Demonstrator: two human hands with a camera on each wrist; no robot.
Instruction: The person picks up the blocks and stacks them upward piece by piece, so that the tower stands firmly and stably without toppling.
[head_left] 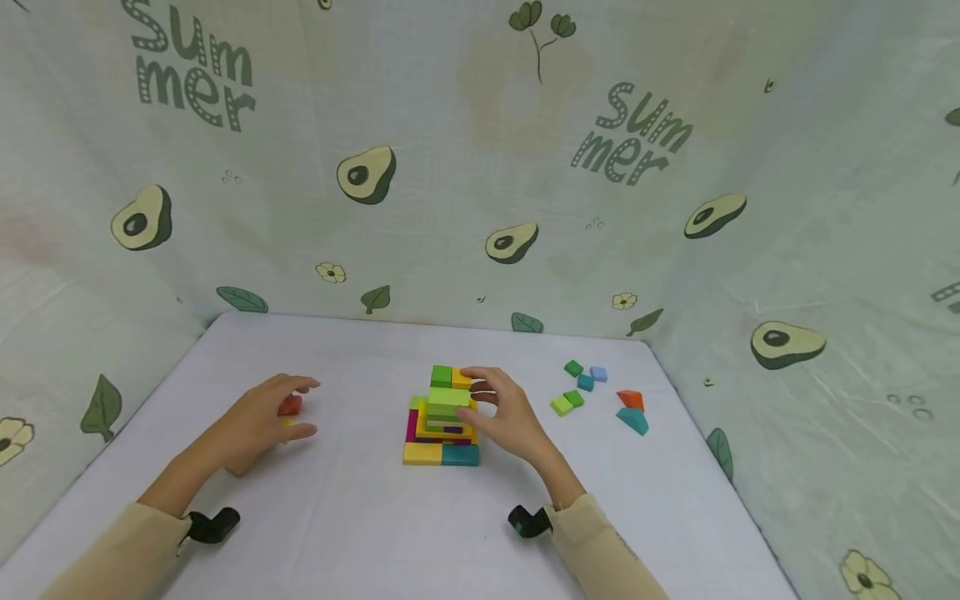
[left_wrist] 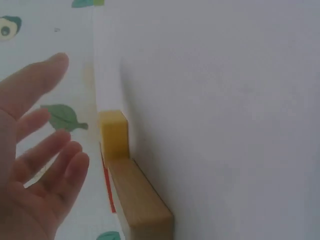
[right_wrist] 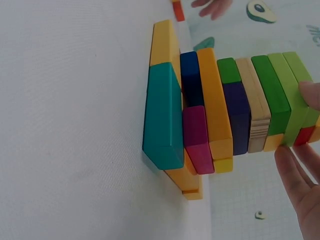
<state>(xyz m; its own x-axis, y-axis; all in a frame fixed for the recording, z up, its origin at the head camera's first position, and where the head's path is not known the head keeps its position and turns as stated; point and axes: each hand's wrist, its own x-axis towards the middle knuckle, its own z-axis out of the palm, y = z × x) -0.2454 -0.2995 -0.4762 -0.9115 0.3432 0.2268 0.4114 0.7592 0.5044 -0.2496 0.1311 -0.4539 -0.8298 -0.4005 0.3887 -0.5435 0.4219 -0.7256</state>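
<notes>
A layered tower of coloured wooden blocks [right_wrist: 215, 105] stands mid-table, with a yellow block [head_left: 422, 453] and a teal block [head_left: 461, 455] at its front base. At its upper right, my right hand [head_left: 504, 412] has its thumb on the front of a light green block [right_wrist: 290, 90] and its other fingers along the side. A green block [head_left: 441, 376] and an orange block [head_left: 461, 380] show behind it. My left hand [head_left: 255, 421] hovers with fingers spread and nothing in them, by a natural wood block [left_wrist: 142, 197], a yellow block [left_wrist: 114, 132] and a red block [head_left: 289, 405], partly hidden.
Right of the tower lie several small cubes, among them a dark teal cube [head_left: 586, 382], a pale blue cube [head_left: 598, 374] and a lime cube [head_left: 561, 406]. Farther right are an orange-red piece [head_left: 631, 399] and a turquoise piece [head_left: 634, 420]. A printed cloth [head_left: 442, 242] hangs behind the table.
</notes>
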